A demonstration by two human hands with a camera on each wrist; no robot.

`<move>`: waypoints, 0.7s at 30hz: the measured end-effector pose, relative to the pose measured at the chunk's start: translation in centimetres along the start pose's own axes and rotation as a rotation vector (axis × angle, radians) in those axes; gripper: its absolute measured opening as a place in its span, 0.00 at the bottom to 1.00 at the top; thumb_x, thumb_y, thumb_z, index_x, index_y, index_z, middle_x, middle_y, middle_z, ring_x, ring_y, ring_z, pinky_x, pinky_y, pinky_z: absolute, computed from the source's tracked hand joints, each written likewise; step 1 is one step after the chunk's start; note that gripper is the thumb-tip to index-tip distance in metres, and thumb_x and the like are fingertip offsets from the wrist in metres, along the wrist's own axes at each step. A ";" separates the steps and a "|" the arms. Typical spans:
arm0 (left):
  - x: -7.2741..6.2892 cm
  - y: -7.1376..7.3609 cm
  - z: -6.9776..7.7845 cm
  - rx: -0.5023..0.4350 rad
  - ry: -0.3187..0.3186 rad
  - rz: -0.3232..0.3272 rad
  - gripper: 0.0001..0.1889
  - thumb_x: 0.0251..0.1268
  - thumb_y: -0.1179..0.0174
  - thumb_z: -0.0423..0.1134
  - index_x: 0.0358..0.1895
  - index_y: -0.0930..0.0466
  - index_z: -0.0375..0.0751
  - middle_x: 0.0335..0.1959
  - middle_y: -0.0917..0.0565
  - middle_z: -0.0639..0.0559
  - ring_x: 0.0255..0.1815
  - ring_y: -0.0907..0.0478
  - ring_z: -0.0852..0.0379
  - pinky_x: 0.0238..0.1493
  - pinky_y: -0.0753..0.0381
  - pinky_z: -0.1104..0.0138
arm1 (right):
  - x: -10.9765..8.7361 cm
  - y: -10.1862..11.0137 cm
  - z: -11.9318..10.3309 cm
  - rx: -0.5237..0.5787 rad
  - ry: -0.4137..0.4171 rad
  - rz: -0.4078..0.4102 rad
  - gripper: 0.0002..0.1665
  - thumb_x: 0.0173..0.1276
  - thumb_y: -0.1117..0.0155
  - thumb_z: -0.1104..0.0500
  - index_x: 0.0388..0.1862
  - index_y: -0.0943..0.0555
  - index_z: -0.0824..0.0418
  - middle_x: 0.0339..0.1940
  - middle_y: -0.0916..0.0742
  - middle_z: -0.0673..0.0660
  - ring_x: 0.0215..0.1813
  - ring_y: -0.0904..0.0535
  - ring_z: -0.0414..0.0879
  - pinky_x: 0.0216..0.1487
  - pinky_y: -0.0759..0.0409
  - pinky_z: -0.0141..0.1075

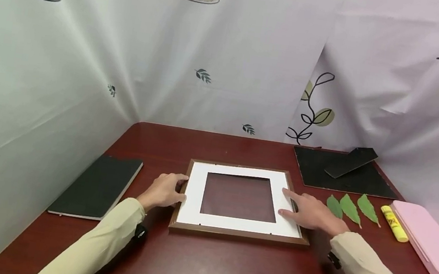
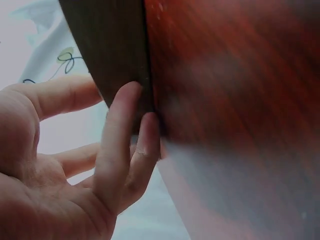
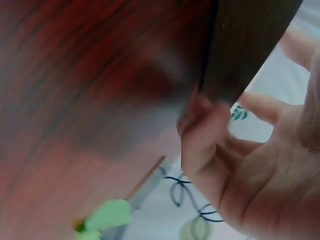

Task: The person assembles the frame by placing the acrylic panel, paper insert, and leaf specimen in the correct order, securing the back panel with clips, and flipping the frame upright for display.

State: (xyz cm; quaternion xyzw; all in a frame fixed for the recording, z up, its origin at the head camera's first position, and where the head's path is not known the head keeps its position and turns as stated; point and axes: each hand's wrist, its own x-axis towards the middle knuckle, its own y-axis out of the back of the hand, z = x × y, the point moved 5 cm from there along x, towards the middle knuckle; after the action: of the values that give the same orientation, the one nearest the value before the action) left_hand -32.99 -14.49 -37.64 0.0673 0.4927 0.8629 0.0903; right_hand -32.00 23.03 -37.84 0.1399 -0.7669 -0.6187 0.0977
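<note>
A brown picture frame (image 1: 239,235) lies flat on the dark red table, with a white mat (image 1: 241,225) inside it. Through the mat's rectangular window the dark red tabletop shows. My left hand (image 1: 164,190) grips the frame's left side, thumb and forefinger at its upper edge. On the opposite side my right hand (image 1: 312,212) holds the frame, with its forefinger and thumb reaching onto the mat. Both wrist views show fingers against the frame's outer side (image 2: 110,40); the right hand's lower fingers (image 3: 205,130) are bent and blurred there.
A black notebook (image 1: 98,188) lies at the left. Behind on the right is a black backing board (image 1: 312,166) with its stand (image 1: 352,162) raised. Several green leaves (image 1: 350,209), a yellow glue stick (image 1: 394,223) and a pink case (image 1: 436,242) lie at the right.
</note>
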 end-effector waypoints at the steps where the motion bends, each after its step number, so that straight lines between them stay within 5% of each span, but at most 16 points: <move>1: 0.3 0.0 0.1 0.016 -0.008 0.002 0.30 0.60 0.34 0.35 0.67 0.26 0.36 0.55 0.16 0.38 0.33 0.15 0.56 0.40 0.17 0.60 | 0.1 0.1 0.2 0.016 -0.004 -0.002 0.46 0.67 0.34 0.39 0.77 0.34 0.60 0.62 0.19 0.74 0.61 0.21 0.66 0.54 0.21 0.59; 3: 0.7 0.0 0.3 0.036 -0.032 -0.006 0.29 0.61 0.36 0.35 0.68 0.26 0.37 0.54 0.16 0.39 0.42 0.17 0.51 0.46 0.19 0.56 | 0.5 0.0 0.4 0.050 -0.005 -0.022 0.47 0.68 0.35 0.40 0.77 0.36 0.62 0.65 0.21 0.74 0.63 0.21 0.65 0.56 0.21 0.58; 10: 1.3 -0.3 1.1 0.129 -0.122 -0.034 0.29 0.56 0.42 0.33 0.66 0.23 0.42 0.58 0.17 0.37 0.60 0.23 0.39 0.59 0.26 0.45 | 2.6 0.0 0.7 0.130 -0.064 -0.108 0.50 0.69 0.37 0.38 0.81 0.43 0.58 0.65 0.23 0.72 0.27 0.21 0.49 0.31 0.24 0.39; 14: 1.6 -0.8 1.2 0.149 -0.112 -0.043 0.28 0.59 0.39 0.39 0.66 0.23 0.44 0.56 0.16 0.39 0.58 0.24 0.41 0.60 0.28 0.45 | 3.3 0.1 0.8 0.114 -0.106 -0.077 0.52 0.69 0.37 0.37 0.81 0.44 0.63 0.72 0.28 0.74 0.46 0.15 0.58 0.44 0.18 0.48; 17: 1.7 -1.0 1.2 0.168 -0.111 -0.046 0.29 0.59 0.35 0.46 0.66 0.24 0.44 0.54 0.16 0.40 0.56 0.24 0.42 0.59 0.27 0.46 | 3.4 -0.1 0.7 0.072 -0.117 -0.052 0.56 0.68 0.37 0.35 0.79 0.45 0.69 0.73 0.29 0.75 0.67 0.25 0.66 0.61 0.24 0.57; 21: 1.7 -1.1 1.3 0.201 -0.120 -0.057 0.34 0.57 0.30 0.52 0.66 0.24 0.43 0.52 0.16 0.41 0.54 0.24 0.44 0.57 0.25 0.48 | 3.5 -0.3 0.5 0.055 -0.125 -0.047 0.60 0.65 0.36 0.32 0.79 0.45 0.69 0.73 0.29 0.76 0.72 0.31 0.70 0.66 0.29 0.62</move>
State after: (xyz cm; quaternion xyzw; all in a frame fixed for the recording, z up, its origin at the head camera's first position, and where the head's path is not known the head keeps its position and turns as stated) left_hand -34.33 -12.47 -37.91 0.1138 0.5723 0.8005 0.1370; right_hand -35.43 22.26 -38.36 0.1216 -0.7848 -0.6069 0.0309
